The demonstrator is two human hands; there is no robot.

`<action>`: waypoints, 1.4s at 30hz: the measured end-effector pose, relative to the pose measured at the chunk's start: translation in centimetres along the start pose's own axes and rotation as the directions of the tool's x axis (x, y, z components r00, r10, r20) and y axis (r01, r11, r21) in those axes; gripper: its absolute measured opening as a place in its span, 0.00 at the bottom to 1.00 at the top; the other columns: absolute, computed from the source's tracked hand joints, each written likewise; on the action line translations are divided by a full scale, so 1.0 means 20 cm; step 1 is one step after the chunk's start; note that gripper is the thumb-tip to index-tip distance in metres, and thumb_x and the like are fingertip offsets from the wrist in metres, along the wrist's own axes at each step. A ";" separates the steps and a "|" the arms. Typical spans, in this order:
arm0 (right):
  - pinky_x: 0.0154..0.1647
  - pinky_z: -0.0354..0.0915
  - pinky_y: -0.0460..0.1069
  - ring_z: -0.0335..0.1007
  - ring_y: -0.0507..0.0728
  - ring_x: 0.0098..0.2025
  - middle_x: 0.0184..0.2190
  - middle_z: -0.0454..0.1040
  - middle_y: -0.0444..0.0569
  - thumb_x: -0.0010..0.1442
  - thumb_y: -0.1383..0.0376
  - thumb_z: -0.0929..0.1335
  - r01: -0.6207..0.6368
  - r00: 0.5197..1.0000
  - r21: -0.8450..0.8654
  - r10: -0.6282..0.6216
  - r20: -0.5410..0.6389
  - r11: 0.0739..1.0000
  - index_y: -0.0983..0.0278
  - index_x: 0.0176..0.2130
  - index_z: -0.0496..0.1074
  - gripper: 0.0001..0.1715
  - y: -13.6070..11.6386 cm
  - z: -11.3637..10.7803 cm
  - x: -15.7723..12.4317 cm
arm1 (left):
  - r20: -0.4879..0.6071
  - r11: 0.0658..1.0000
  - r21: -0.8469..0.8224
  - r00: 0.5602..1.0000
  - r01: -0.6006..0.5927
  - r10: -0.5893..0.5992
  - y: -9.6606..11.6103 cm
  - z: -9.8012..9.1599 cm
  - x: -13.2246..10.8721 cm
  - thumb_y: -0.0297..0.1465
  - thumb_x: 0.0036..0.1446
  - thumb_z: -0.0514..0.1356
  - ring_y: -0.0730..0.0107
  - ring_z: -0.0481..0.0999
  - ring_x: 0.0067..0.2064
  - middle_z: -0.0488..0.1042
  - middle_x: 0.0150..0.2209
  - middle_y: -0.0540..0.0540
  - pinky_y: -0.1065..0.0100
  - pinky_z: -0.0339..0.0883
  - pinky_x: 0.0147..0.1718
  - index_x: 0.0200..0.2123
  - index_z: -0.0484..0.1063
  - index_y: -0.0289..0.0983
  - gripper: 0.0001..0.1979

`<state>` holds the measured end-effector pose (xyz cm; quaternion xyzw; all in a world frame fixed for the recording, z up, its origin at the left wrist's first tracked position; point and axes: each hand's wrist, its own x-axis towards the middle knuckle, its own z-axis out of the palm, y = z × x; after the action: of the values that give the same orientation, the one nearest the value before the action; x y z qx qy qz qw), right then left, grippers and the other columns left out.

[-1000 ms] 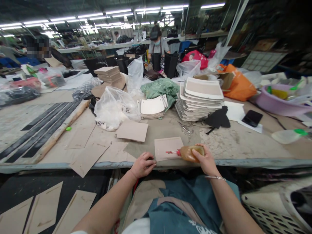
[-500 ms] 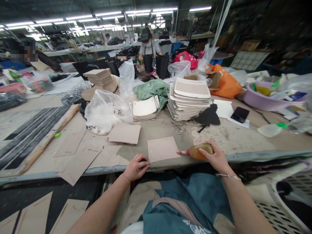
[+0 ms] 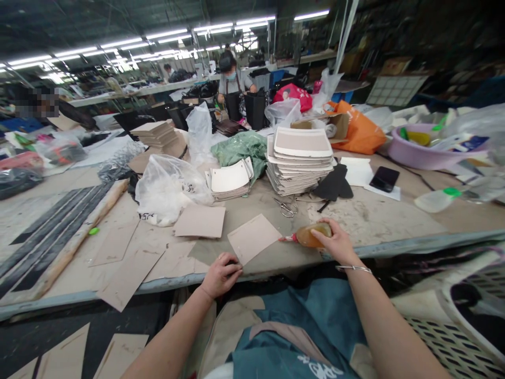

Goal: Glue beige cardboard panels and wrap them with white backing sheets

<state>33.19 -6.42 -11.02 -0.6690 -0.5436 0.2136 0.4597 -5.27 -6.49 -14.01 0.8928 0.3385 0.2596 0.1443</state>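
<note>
My right hand (image 3: 335,239) is wrapped around a squeeze bottle of amber liquid (image 3: 311,235), lying nearly level. Its red nozzle tip points left and is at the right corner of a beige card (image 3: 253,238) on the worktable. By the card's near corner is my left hand (image 3: 223,273), fingers curled; whether they pinch the corner or something small and dark is hidden. Further left lies a beige card or small pile (image 3: 200,221). Scissors (image 3: 286,208) rest beyond the bottle.
A tall stack of pale panels (image 3: 300,158) and a smaller one (image 3: 229,180) stand behind. Plastic bags (image 3: 168,187), a phone (image 3: 384,179) and a lilac basin (image 3: 426,150) surround them. Loose cards (image 3: 128,279) overhang the table edge (image 3: 158,284). A co-worker (image 3: 232,84) is across the table.
The beige card has turned counterclockwise, its near corner now by my left hand. My right hand and the bottle have shifted left and slightly up. The view has tilted a little.
</note>
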 end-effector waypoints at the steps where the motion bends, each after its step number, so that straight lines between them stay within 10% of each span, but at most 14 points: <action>1: 0.40 0.64 0.55 0.67 0.59 0.36 0.37 0.71 0.49 0.46 0.51 0.69 -0.011 1.000 0.014 0.011 0.002 1.000 0.62 0.40 0.68 0.24 0.00 -0.01 0.00 | 0.002 1.000 0.002 1.000 -0.001 0.001 0.00 0.00 0.00 0.31 0.57 0.56 0.65 0.69 0.42 0.70 0.39 0.42 0.62 0.67 0.42 0.34 0.76 0.38 0.08; 16: 0.46 0.61 0.57 0.65 0.61 0.42 0.38 0.69 0.51 0.52 0.52 0.67 0.255 0.964 -0.069 -0.259 -0.055 0.964 0.61 0.39 0.66 0.19 -0.02 0.26 0.18 | -0.047 1.000 0.008 0.999 0.016 -0.016 -0.02 0.03 -0.02 0.29 0.56 0.57 0.65 0.72 0.47 0.73 0.45 0.44 0.62 0.67 0.47 0.33 0.74 0.39 0.05; 24: 0.45 0.63 0.55 0.66 0.60 0.41 0.40 0.69 0.49 0.52 0.52 0.68 0.216 0.970 -0.102 -0.202 0.135 0.971 0.60 0.41 0.67 0.19 -0.01 0.00 0.11 | -0.044 0.999 -0.013 0.999 0.031 -0.032 -0.03 0.04 -0.03 0.29 0.56 0.58 0.66 0.72 0.47 0.73 0.46 0.44 0.63 0.67 0.48 0.33 0.74 0.39 0.05; 33: 0.45 0.62 0.56 0.65 0.61 0.42 0.37 0.69 0.50 0.53 0.54 0.67 0.354 0.935 -0.124 -0.353 0.031 0.927 0.61 0.39 0.66 0.17 -0.05 0.18 0.20 | -0.061 0.997 -0.005 0.995 0.081 -0.082 -0.02 0.05 -0.04 0.30 0.56 0.57 0.67 0.74 0.46 0.74 0.45 0.45 0.66 0.69 0.46 0.32 0.74 0.39 0.06; 42: 0.45 0.63 0.54 0.66 0.59 0.41 0.39 0.69 0.48 0.53 0.51 0.68 0.331 0.936 -0.160 -0.302 0.183 0.930 0.59 0.41 0.67 0.20 -0.06 -0.06 0.14 | -0.031 0.996 -0.019 0.996 0.083 -0.083 -0.02 0.05 -0.03 0.30 0.56 0.56 0.69 0.74 0.46 0.74 0.46 0.46 0.67 0.70 0.45 0.31 0.74 0.39 0.06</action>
<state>34.41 -4.30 -8.84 -0.5940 -0.6964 0.1354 0.3793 -5.40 -6.68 -15.28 0.8724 0.3753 0.2706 0.1576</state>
